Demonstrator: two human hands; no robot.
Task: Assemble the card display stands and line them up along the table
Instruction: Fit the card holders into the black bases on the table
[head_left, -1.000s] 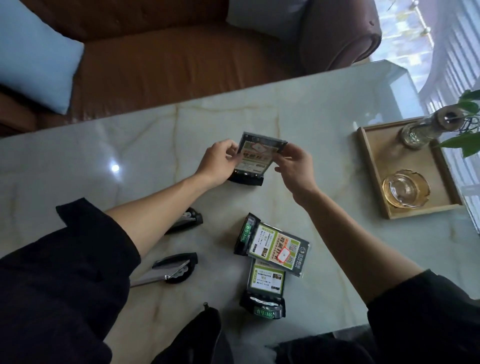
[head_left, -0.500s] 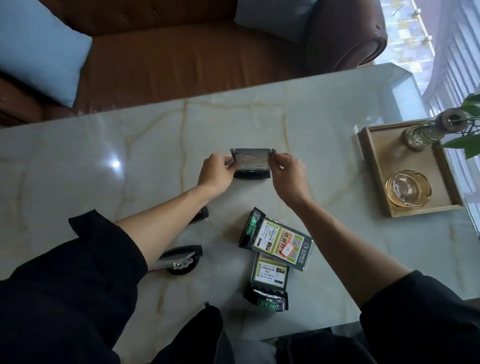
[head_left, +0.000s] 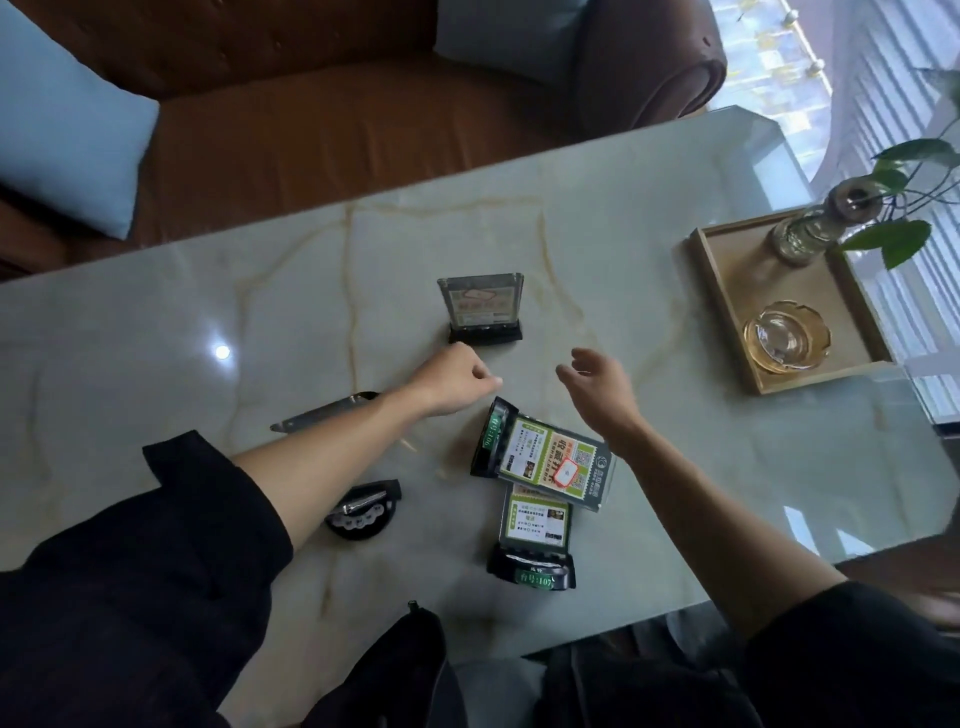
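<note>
One card display stand (head_left: 482, 309) stands upright on its black base in the middle of the marble table (head_left: 649, 260). Just in front of it, my left hand (head_left: 457, 378) is loosely closed and holds nothing. My right hand (head_left: 597, 387) hovers with fingers apart, empty. Below my hands, two assembled stands lie flat: one with a green card (head_left: 543, 460) and another (head_left: 534, 540) with a numbered black base. Left of them, a separate black base (head_left: 363, 512) and a flat clear panel (head_left: 322, 413) are partly hidden by my left forearm.
A wooden tray (head_left: 727, 291) at the right holds a glass ashtray (head_left: 787, 338) and a glass vase with a green plant (head_left: 815, 228). A brown leather sofa (head_left: 311, 114) with light blue cushions lies beyond the table's far edge. A dark bag (head_left: 405, 670) sits at the near edge.
Both hands set the stand upright on the table, let go of it and drew back toward me.
</note>
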